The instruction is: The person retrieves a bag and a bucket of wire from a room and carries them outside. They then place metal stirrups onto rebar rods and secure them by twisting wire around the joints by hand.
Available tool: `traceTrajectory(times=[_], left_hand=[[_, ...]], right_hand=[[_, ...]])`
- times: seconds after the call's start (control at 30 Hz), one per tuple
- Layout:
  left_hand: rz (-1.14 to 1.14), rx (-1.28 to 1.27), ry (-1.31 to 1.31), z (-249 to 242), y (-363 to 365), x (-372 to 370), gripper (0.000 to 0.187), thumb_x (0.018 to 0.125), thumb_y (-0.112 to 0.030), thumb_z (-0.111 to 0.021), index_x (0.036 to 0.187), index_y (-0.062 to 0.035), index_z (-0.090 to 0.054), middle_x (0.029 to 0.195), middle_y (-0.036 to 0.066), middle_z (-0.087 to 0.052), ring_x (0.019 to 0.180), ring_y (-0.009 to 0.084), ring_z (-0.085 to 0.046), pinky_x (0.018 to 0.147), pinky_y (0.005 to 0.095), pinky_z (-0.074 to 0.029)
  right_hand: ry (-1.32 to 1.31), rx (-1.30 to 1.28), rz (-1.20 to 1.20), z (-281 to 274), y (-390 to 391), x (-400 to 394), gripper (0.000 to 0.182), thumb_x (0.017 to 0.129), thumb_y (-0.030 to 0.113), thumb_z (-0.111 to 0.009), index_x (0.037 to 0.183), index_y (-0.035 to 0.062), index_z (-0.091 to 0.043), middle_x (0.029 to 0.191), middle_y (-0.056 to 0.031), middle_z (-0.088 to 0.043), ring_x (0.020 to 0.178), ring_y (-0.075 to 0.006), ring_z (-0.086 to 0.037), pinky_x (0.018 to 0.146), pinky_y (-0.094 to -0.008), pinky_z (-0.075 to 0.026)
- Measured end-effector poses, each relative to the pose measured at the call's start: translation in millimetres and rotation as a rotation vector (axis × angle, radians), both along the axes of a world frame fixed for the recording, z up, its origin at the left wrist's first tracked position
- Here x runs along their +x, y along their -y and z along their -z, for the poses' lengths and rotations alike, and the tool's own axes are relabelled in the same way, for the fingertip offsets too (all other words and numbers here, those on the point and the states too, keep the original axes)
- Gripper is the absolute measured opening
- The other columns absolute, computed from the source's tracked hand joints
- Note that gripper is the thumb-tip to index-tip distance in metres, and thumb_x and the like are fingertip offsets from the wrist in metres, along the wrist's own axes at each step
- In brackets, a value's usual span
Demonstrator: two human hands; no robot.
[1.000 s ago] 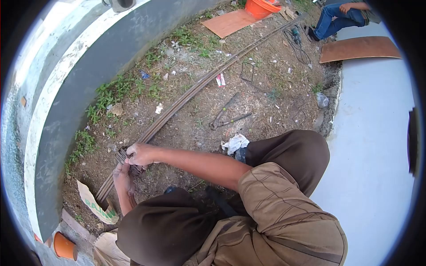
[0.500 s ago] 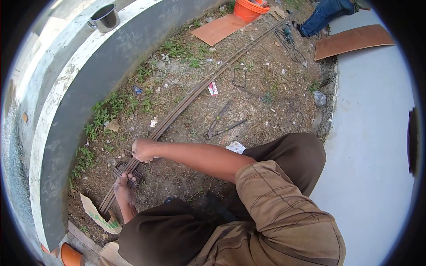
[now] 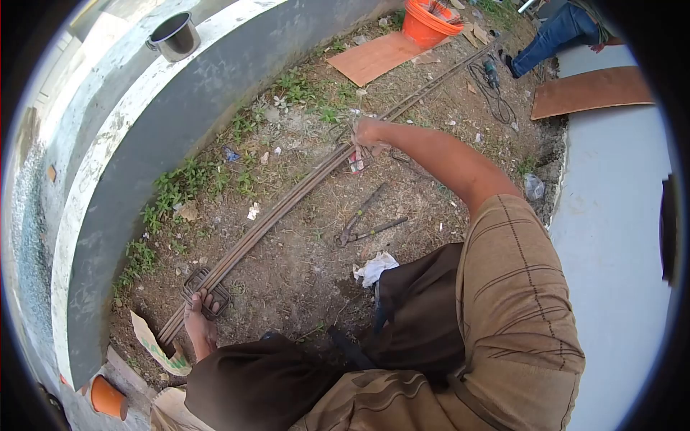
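Observation:
A bundle of long steel rods (image 3: 277,208) runs diagonally over the ground. Near its lower end, several square wire stirrups (image 3: 215,289) encircle the rods. My left hand (image 3: 200,327) is closed on these stirrups, thumb on top, against the bundle. Farther up the bundle, my right hand (image 3: 369,136) is closed at the rods, with a thin wire stirrup (image 3: 338,132) showing beside its fingers; the fingertips are partly hidden and blurred. A pair of long-handled pincers (image 3: 359,226) lies on the soil between my arms.
A curved low wall (image 3: 180,115) with a metal mug (image 3: 175,39) stands at left. Orange buckets (image 3: 424,27) stand on a board (image 3: 374,61). A power tool (image 3: 491,74) with a cord lies near another person's leg (image 3: 553,39). A torn paper bag (image 3: 154,345) is at the rod ends.
My right hand has moved far up the rods, away from my left hand, with a stirrup beside its fingers. My left hand stays at the stirrups. The view has shifted slightly.

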State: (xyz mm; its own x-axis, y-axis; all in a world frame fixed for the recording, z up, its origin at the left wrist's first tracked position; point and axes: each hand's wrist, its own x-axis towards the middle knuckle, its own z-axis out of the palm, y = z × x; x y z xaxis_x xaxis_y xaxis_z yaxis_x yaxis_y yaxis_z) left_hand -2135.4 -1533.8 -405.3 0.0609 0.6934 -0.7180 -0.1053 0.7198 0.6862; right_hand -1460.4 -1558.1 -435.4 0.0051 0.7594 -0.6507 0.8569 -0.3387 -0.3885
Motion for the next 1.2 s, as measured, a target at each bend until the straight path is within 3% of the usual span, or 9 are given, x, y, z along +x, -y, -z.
traceTrajectory(times=[0.1,0.2,0.33,0.57,0.7,0.77,0.83,0.93,1.2], left_hand=[[-0.014,-0.006,0.014,5,0,-1,0.02,0.1,-0.028,-0.057,0.108,-0.0109,-0.062,0.113,0.004,-0.066,0.099,0.0183,-0.062,0.08,0.0368,-0.053],[-0.001,-0.005,-0.004,6,0,-6,0.02,0.099,-0.03,-0.057,0.108,-0.0122,-0.06,0.113,0.002,-0.065,0.099,0.0174,-0.061,0.082,0.0379,-0.051],[-0.004,-0.035,-0.029,0,-1,-2,0.019,0.1,-0.03,-0.057,0.107,-0.0134,-0.06,0.108,-0.001,-0.064,0.097,0.0161,-0.06,0.083,0.0369,-0.047],[0.044,0.005,-0.027,-12,0,5,0.021,0.1,-0.028,-0.056,0.106,-0.0082,-0.059,0.086,0.001,-0.061,0.079,0.0161,-0.059,0.076,0.0331,-0.048],[0.042,-0.042,0.082,-35,0,70,0.014,0.099,-0.02,-0.056,0.102,-0.0061,-0.058,0.085,0.004,-0.062,0.077,0.0179,-0.061,0.074,0.0324,-0.052],[0.034,-0.081,0.048,-29,-7,96,0.012,0.099,-0.017,-0.056,0.101,-0.0057,-0.059,0.087,0.005,-0.063,0.079,0.0194,-0.063,0.075,0.0336,-0.054],[0.112,-0.122,0.096,-8,-13,102,0.012,0.099,-0.017,-0.055,0.1,-0.0053,-0.059,0.09,0.006,-0.065,0.081,0.0204,-0.065,0.077,0.0344,-0.055],[0.094,-0.154,0.079,-3,-18,113,0.012,0.099,-0.016,-0.055,0.098,-0.0054,-0.06,0.092,0.007,-0.067,0.081,0.0206,-0.066,0.075,0.0346,-0.056],[0.134,-0.089,0.289,-16,-11,95,0.025,0.104,-0.024,-0.048,0.108,-0.0026,-0.061,0.097,0.008,-0.069,0.087,0.0179,-0.066,0.081,0.033,-0.053]], right_hand=[[0.324,0.056,0.161,-16,18,35,0.02,0.088,0.018,-0.059,0.086,0.0001,-0.068,0.077,-0.0186,-0.068,0.072,-0.0306,-0.068,0.062,-0.0446,-0.056],[0.512,0.169,0.208,-17,33,104,0.026,0.089,0.024,-0.058,0.089,0.0015,-0.07,0.083,-0.0199,-0.069,0.082,-0.0371,-0.067,0.073,-0.0433,-0.054],[0.469,0.352,0.502,-14,53,171,0.027,0.085,0.026,-0.059,0.095,0.0042,-0.072,0.1,-0.022,-0.068,0.095,-0.0395,-0.065,0.082,-0.0463,-0.053],[0.618,0.462,1.038,-37,65,194,0.029,0.088,0.025,-0.061,0.114,0.0127,-0.067,0.114,-0.0118,-0.066,0.111,-0.0327,-0.06,0.098,-0.0467,-0.043],[0.744,0.844,0.756,-27,34,121,0.032,0.09,0.025,-0.061,0.119,0.0122,-0.065,0.12,-0.0138,-0.061,0.116,-0.0318,-0.054,0.103,-0.0484,-0.037],[0.318,0.881,0.555,-25,11,50,0.03,0.089,0.022,-0.06,0.116,0.0082,-0.065,0.114,-0.0169,-0.061,0.112,-0.0333,-0.056,0.099,-0.0449,-0.041],[-0.122,0.6,0.357,-57,-5,-49,0.028,0.09,0.02,-0.061,0.11,-0.0002,-0.063,0.105,-0.0177,-0.065,0.096,-0.0292,-0.063,0.087,-0.0413,-0.048],[-0.561,0.24,0.056,-68,-21,-167,0.041,0.092,0.028,-0.063,0.121,-0.002,-0.06,0.108,-0.0177,-0.068,0.09,-0.0247,-0.065,0.081,-0.0388,-0.05],[-0.809,-0.15,0.087,-44,-47,-379,0.067,0.086,0.039,-0.073,0.133,-0.0043,-0.051,0.12,-0.0212,-0.064,0.099,-0.0254,-0.064,0.087,-0.0364,-0.051]])
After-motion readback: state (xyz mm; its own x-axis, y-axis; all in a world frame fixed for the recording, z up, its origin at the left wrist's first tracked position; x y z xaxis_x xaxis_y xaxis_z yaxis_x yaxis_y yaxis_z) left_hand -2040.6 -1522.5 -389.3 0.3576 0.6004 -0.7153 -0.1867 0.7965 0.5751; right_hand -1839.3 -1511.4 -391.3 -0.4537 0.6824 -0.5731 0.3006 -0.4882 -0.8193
